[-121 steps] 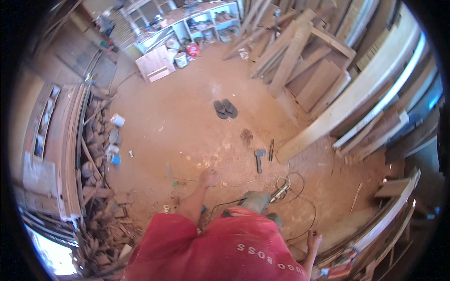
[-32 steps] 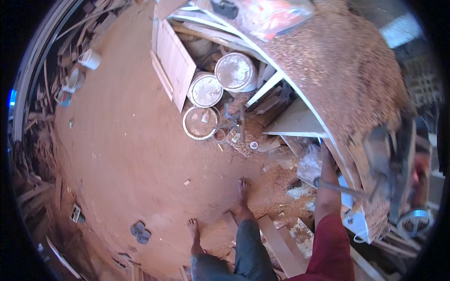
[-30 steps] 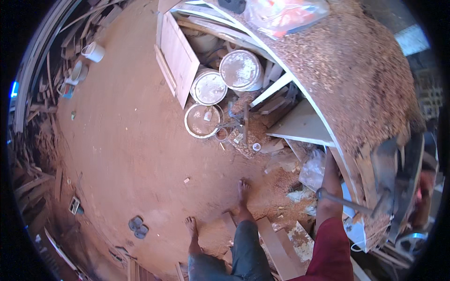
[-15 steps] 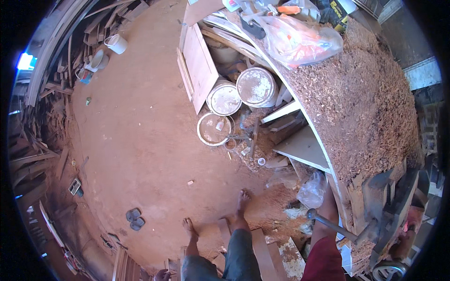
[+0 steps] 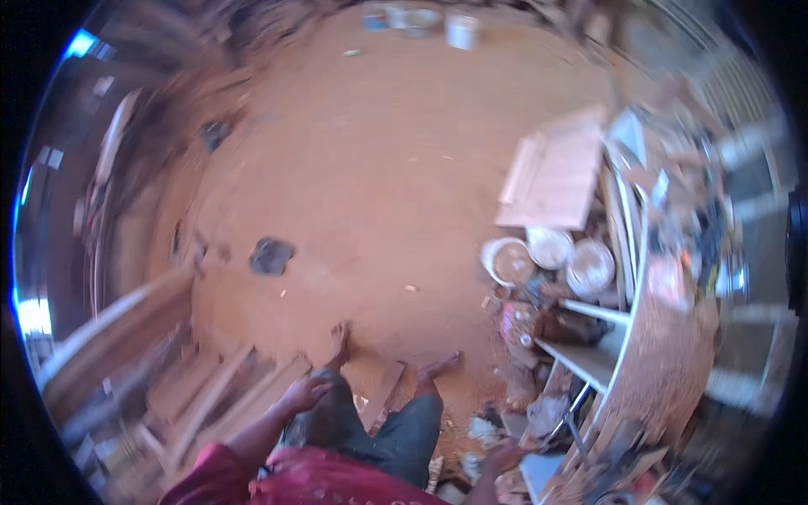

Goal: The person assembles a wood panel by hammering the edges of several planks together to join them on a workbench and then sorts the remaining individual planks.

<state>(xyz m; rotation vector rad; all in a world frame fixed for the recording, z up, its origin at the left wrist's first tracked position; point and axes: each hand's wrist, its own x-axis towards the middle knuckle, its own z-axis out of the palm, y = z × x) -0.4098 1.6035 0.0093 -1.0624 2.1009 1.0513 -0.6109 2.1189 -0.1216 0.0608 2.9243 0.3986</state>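
Note:
My left hand [image 5: 307,393] is beside my left knee, over the grey shorts [image 5: 337,417]; its blurred fingers look loosely apart, with nothing seen in them. Low on the right, my right hand [image 5: 503,457] hangs near the bench, its fingers smeared by motion. Close to it a slanting metal bar [image 5: 574,414] stands out from the bench's near end, beside a crumpled clear plastic bag [image 5: 547,414]. Between my bare feet lies a flat wooden board [image 5: 383,391].
A shavings-covered workbench [image 5: 673,345] curves along the right. Beside it are lidded white buckets [image 5: 589,268], an open bucket [image 5: 511,263] and a leaning wooden panel [image 5: 557,172]. Boards [image 5: 215,396] lie at lower left. Dark sandals [image 5: 271,256] rest on the reddish floor [image 5: 362,194].
My view has swung left, so the bench and buckets sit farther right. My left hand has risen to my knee. My right arm, earlier reaching along the bench, is drawn back.

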